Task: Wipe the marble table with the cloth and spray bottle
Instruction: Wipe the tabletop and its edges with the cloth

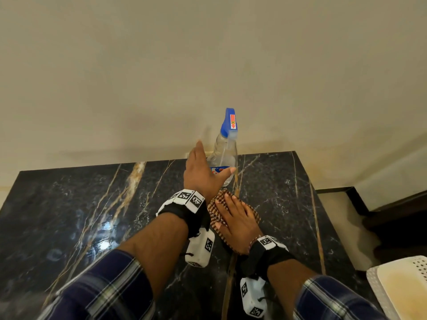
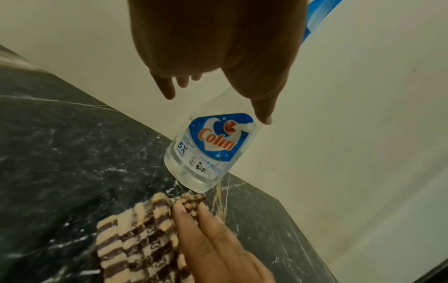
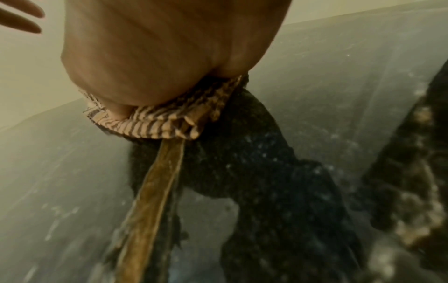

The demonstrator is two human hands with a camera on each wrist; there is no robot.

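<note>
Now, going left to right across the dark marble table [image 1: 69, 204]: the left hand [image 1: 203, 172] hangs spread above the surface, fingers straight, holding nothing. Just beyond its thumb stands the spray bottle [image 1: 223, 155], upright near the far edge by the wall, its long axis vertical and the blue trigger head on top. Whether the thumb touches the bottle is hard to tell. To the right and nearer, the right hand [image 1: 235, 218] lies flat on the checked cloth [image 1: 213, 212], pressing it to the stone. The left hand looks nearer the bottle, so the reach probably falls to it.
</note>
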